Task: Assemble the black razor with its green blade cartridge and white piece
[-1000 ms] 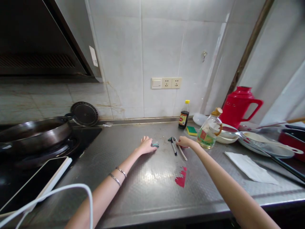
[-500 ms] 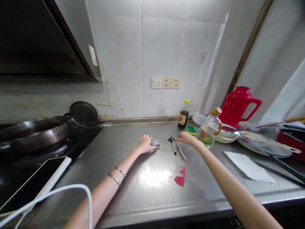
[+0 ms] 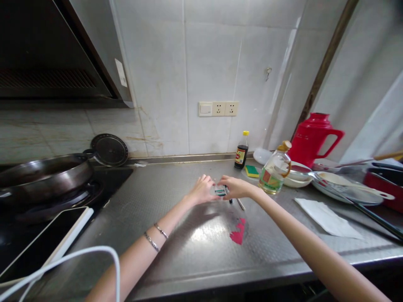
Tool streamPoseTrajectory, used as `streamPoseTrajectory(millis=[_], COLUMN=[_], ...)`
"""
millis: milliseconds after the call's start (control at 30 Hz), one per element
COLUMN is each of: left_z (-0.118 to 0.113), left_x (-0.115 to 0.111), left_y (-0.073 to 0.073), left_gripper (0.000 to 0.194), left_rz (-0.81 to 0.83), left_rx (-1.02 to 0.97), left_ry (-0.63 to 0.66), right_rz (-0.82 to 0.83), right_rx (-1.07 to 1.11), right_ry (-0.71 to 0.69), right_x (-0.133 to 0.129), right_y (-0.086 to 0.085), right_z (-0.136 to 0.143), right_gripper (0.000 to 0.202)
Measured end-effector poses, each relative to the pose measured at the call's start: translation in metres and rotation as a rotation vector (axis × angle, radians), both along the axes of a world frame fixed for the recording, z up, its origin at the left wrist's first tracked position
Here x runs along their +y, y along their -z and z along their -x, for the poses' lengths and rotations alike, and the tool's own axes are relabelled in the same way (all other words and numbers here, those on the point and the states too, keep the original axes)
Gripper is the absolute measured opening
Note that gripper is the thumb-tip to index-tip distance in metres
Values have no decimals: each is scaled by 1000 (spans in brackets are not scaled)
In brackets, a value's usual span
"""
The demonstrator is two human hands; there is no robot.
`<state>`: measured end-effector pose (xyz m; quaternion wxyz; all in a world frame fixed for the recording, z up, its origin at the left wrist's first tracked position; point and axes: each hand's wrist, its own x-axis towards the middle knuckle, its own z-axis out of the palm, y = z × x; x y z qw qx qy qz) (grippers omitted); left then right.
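Over the metal counter [image 3: 163, 235], my left hand [image 3: 202, 189] and my right hand [image 3: 236, 187] come together on a small clear case [image 3: 220, 191] with green-and-grey strips, which looks like a razor blade case. Fingers of both hands are closed on its opposite ends. Behind my right hand lies a razor [image 3: 231, 201]; only the lower end of its dark handle shows. Beside it runs a thin pale strip [image 3: 241, 204], also partly covered by my right hand. Nearer to me, a torn red scrap [image 3: 238, 232] lies flat.
To the right stand a soy sauce bottle [image 3: 241, 152], a sponge [image 3: 252, 171], an oil bottle [image 3: 274, 170], a red thermos jug [image 3: 315, 138], bowls and a napkin [image 3: 327, 218]. At left are a pan [image 3: 47, 174] on the cooktop, a phone-like slab [image 3: 40, 247] and a white cable [image 3: 107, 248].
My right hand has left the pale strip and moved left to the case. My left hand has shifted slightly right with the case, and both hands now hold it.
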<state>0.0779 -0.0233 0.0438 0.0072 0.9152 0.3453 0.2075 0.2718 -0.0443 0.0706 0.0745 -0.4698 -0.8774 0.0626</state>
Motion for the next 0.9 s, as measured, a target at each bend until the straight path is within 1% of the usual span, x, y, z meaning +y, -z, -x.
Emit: streamPoseTrajectory(millis=[67, 133, 233, 300, 400, 433, 500, 600, 900], left_z=[0, 1, 4, 8, 18, 21, 28, 35, 50], left_x=[-2, -5, -10, -12, -11, -9, -6, 0, 8], left_y=[-1, -2, -4, -5, -4, -3, 0, 7, 22], left_gripper=[54, 61, 69, 66, 61, 59, 57, 54, 48], left_rz=[16, 48, 89, 107, 124, 129, 139, 146, 121], left_rx=[-7, -29, -80, -103, -119, -121, -126, -128, -116], left_ry=[0, -13, -19, -13, -31, -43, -70, -99, -110], right_rz=[-17, -18, 25, 67, 105, 135, 161, 183, 247], right_rx=[18, 36, 44, 53, 44, 30, 18, 9, 19], right_ry=[-10, -16, -3, 60, 193, 244, 279, 306, 329], right_x=[-1, 1, 13, 24, 39, 42, 45, 45, 49], right_y=[-1, -2, 1, 7, 20, 25, 33, 42, 55], right_z=[-3, -10, -32, -53, -86, -95, -109, -117, -120], right_gripper=[54, 53, 52, 58, 64, 65, 63, 60, 57])
